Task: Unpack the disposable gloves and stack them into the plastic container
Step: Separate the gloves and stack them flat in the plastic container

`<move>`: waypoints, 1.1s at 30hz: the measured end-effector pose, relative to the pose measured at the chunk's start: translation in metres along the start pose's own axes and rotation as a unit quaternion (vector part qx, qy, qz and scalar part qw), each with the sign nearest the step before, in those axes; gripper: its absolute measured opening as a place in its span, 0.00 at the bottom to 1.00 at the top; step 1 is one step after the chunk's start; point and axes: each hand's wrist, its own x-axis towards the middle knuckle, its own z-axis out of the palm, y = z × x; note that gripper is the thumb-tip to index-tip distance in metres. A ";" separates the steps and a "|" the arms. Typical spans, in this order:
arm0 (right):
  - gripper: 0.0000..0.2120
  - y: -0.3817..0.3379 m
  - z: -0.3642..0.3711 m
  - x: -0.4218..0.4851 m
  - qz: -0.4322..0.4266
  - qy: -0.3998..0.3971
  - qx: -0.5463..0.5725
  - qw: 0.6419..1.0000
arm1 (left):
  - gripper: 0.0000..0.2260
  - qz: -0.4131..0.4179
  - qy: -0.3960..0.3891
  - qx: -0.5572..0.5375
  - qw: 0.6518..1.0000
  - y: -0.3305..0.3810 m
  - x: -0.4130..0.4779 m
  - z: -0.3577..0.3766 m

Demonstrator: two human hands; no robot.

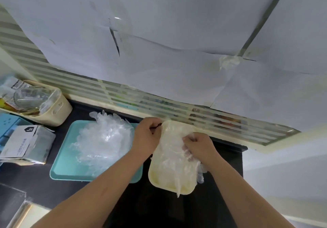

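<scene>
Our left hand (147, 135) gripped the far left rim of the cream plastic container (154, 180), fingers curled over its edge. Our right hand (198, 146) bunched its fingers tightly into the clear gloves (173, 167) lying inside it, a few glove fingertips trailing over the near rim. The container sat on the dark counter (159, 210), just right of a teal tray (60, 171) bearing a loose glove pile (104, 139). An opened box (26, 142) and a cream basket (60, 111) stood further left.
</scene>
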 end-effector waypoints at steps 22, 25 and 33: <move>0.12 0.016 0.003 -0.024 -0.047 0.123 0.000 0.991 | 0.44 -0.037 -0.383 0.489 0.783 -0.036 -0.033 0.090; 0.12 0.013 0.014 -0.028 -0.052 0.109 0.000 0.993 | 0.40 -0.024 -0.396 0.454 0.798 -0.026 -0.035 0.080; 0.12 -0.015 0.075 -0.027 -0.090 0.086 -0.010 0.992 | 0.13 0.109 -0.129 0.258 0.951 -0.029 -0.054 -0.021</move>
